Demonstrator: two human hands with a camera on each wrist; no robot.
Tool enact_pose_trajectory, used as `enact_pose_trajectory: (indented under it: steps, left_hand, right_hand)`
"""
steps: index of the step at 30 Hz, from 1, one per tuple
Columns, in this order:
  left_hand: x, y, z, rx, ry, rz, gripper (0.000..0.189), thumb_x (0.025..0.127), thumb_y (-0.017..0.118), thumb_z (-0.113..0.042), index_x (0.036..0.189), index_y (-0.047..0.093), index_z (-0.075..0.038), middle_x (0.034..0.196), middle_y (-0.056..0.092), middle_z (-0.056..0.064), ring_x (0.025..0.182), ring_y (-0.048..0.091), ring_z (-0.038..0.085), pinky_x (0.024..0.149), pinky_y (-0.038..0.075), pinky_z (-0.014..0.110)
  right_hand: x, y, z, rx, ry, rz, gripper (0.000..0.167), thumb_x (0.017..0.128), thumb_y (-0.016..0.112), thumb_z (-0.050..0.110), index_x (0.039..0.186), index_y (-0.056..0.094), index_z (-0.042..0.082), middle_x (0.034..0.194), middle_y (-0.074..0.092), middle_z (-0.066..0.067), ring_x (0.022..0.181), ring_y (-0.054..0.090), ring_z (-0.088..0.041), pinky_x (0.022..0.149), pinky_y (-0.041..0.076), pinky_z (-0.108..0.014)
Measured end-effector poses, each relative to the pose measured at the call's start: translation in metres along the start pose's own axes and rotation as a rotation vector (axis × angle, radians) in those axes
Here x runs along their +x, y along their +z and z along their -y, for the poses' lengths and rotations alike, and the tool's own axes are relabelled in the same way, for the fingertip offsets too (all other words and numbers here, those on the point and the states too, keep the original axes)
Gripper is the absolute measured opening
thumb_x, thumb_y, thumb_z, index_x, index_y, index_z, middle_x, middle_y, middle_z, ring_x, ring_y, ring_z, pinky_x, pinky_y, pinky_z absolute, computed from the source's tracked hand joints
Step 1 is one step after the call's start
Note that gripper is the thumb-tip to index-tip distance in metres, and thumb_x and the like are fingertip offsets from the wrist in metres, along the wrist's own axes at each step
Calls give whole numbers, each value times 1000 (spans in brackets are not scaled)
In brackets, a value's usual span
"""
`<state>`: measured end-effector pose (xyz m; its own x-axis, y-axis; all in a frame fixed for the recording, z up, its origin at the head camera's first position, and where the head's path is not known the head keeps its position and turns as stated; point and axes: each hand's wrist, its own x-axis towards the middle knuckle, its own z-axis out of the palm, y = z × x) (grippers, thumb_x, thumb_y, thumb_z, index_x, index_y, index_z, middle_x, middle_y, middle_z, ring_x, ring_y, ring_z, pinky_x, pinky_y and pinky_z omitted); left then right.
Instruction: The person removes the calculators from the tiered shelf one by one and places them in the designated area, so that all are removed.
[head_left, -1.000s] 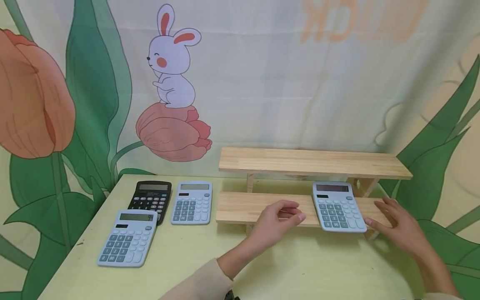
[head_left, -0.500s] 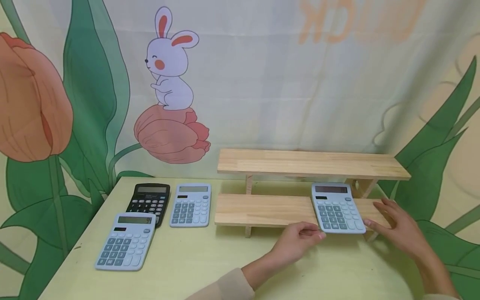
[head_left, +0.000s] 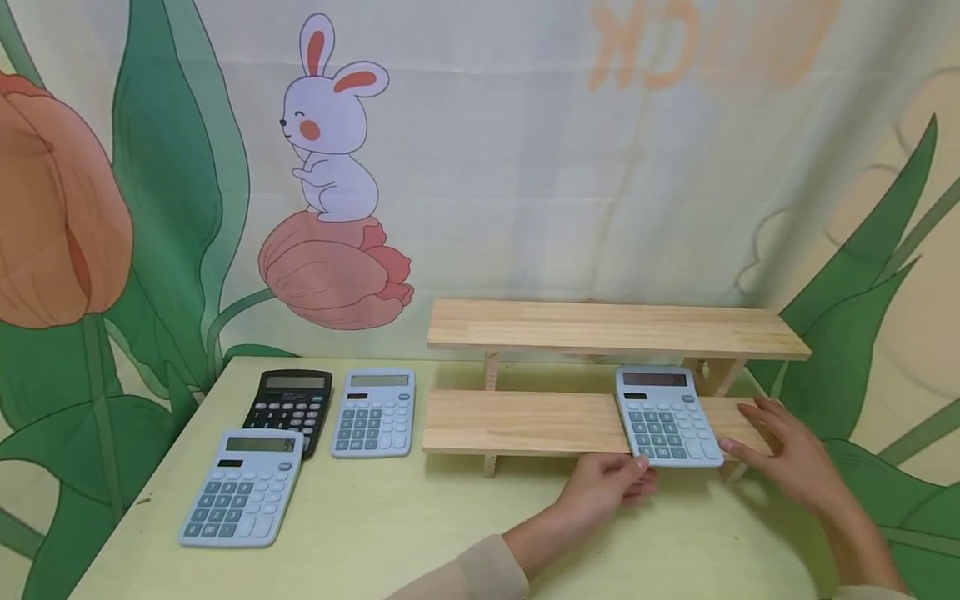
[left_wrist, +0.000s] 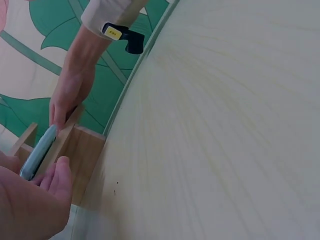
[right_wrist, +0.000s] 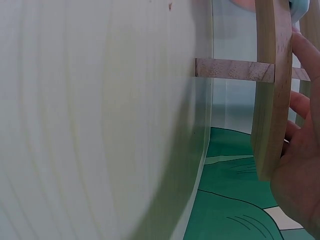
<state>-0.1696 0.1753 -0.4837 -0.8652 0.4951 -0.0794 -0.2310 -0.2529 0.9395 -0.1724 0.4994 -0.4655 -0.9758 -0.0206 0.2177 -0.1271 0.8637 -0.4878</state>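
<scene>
A light blue calculator (head_left: 667, 421) leans on the lower board (head_left: 525, 423) of a two-tier wooden shelf, its lower end jutting past the board's front edge. My left hand (head_left: 596, 493) pinches the calculator's lower left corner, thumb on the face and fingers beneath. In the left wrist view the calculator (left_wrist: 39, 151) shows edge-on beside the left hand's fingers (left_wrist: 61, 182). On the other side, my right hand (head_left: 798, 467) rests on the board's right end with fingers spread, its thumb at the calculator's right edge. The right wrist view has the right hand (right_wrist: 302, 165) against the board.
The shelf's upper board (head_left: 615, 327) runs behind and above. At the table's left, one light blue calculator (head_left: 242, 492) overlaps a black calculator (head_left: 296, 408). Another light blue calculator (head_left: 373, 414) lies between them and the shelf. A printed curtain (head_left: 525, 167) hangs behind the table (head_left: 360, 533).
My left hand has moved right from in front of the lower board to the calculator's lower left corner and taken hold there. The right hand has stayed at the calculator's right side.
</scene>
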Motion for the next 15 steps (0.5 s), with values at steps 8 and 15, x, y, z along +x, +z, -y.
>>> enact_pose_trajectory:
  steps: [8,15]
  left_hand:
    - [6,4,8,-68,16,-39,27,109,63,-16,117,73,7,108,77,22,104,77,34,94,61,48]
    - [3,4,8,-83,13,-39,23,108,63,-14,115,73,6,104,78,21,102,78,34,94,61,48]
  right_hand:
    - [1,-1,2,-4,5,5,82,99,74,43,157,42,-5,168,22,-35,153,13,-61,109,17,-87]
    - [-1,-2,2,-1,8,5,82,99,74,43,157,42,-6,167,22,-36,154,13,-61,109,17,-87]
